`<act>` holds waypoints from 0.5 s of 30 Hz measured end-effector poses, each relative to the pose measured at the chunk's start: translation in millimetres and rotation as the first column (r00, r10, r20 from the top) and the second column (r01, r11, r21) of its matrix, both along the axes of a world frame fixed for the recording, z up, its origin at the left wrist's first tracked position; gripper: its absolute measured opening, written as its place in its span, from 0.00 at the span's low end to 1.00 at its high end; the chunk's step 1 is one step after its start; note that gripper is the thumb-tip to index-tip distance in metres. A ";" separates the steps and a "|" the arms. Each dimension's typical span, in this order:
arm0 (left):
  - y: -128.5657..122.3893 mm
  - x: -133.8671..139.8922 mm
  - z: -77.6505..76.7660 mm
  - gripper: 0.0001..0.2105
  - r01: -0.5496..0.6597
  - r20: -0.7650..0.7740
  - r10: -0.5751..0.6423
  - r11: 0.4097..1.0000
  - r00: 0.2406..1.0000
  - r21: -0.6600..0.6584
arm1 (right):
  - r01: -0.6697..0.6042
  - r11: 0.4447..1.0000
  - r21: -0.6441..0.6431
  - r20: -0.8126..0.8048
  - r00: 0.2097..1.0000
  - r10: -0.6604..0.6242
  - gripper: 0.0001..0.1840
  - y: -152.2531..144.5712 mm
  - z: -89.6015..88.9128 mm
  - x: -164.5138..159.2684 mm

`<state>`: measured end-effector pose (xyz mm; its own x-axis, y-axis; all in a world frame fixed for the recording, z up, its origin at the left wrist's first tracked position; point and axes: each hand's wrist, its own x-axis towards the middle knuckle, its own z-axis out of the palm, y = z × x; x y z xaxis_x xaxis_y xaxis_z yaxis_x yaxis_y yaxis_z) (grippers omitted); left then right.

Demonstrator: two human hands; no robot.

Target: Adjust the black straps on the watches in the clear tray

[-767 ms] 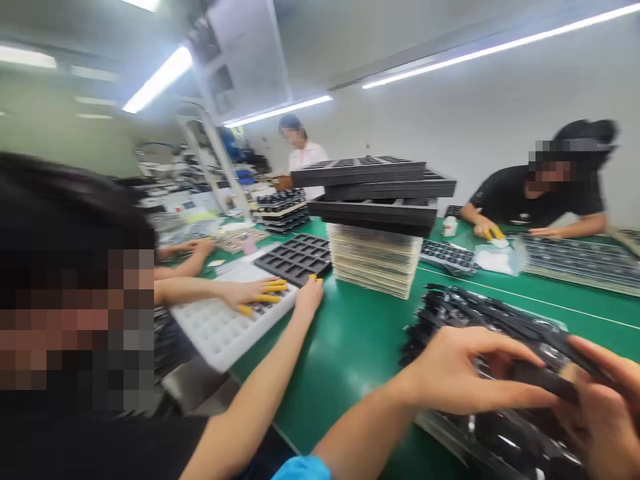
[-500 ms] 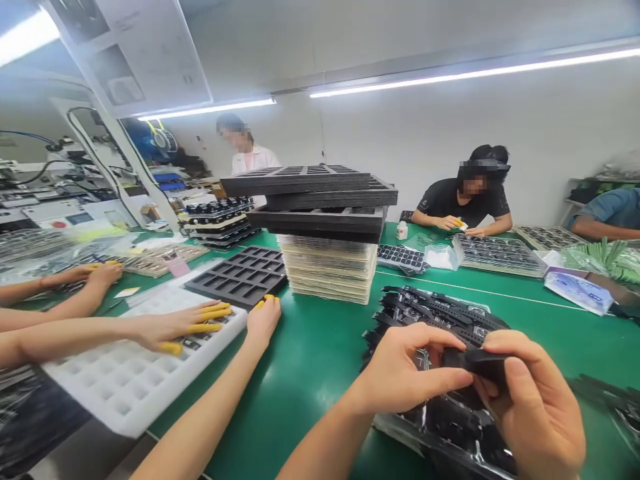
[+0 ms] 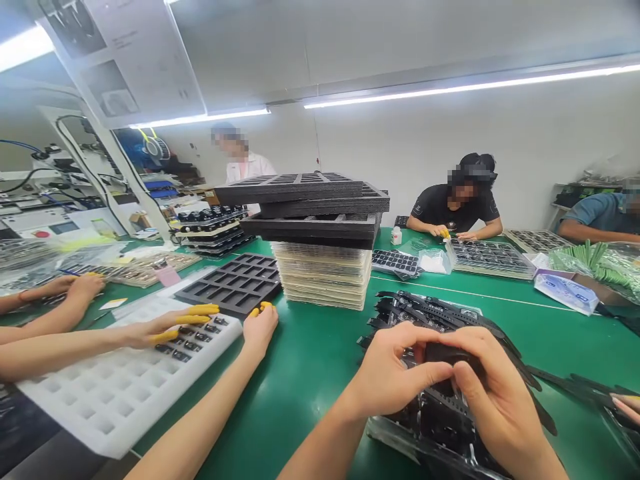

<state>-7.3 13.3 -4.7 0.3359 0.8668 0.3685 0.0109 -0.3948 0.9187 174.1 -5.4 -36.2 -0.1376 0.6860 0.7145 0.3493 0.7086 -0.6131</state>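
Observation:
My left hand [image 3: 395, 377] and my right hand [image 3: 500, 393] meet in front of me, fingers curled around a black watch strap [image 3: 443, 353]. Both thumbs press near each other on it, and much of the strap is hidden behind the fingers. Directly below sits a clear plastic tray [image 3: 395, 437] heaped with black watches and perforated straps [image 3: 430, 310]. Some strap ends [image 3: 543, 413] stick out past its right side.
Stacked black foam trays [image 3: 320, 223] top pale trays [image 3: 325, 277] at centre. On the left, a co-worker's hands with yellow finger cots [image 3: 200, 313] work over a white foam tray [image 3: 95, 393]. Another person's fingers [image 3: 627, 405] show at the right edge. A white bottle [image 3: 396, 235] stands farther back.
My right hand has turned and moved left, closer to my left hand, covering more of the strap. Fingers have appeared at the right edge. The co-worker's yellow-tipped hand has shifted slightly left.

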 end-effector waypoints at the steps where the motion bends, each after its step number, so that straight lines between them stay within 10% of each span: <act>1: 0.0 1.0 -1.1 0.15 -0.001 0.014 0.001 1.000 1.000 -0.011 | -0.003 1.000 0.000 0.007 1.000 0.003 0.14 0.8 -0.1 -1.4; 9: 2.5 9.5 -7.9 0.17 0.010 0.302 0.023 0.994 0.953 -0.110 | 0.053 0.996 -0.070 -0.288 0.955 -0.071 0.11 0.9 -7.1 -4.6; 15: 6.1 9.7 -9.7 0.12 -0.079 0.269 0.103 0.992 0.958 -0.100 | -0.036 0.999 -0.006 -0.190 0.981 0.034 0.11 6.0 -1.9 0.8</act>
<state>2.4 19.5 -14.4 0.1514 0.9218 0.3568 -0.2131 -0.3221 0.9224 175.0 0.5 -38.1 -0.0238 0.6896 0.7238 0.2011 0.7125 -0.6722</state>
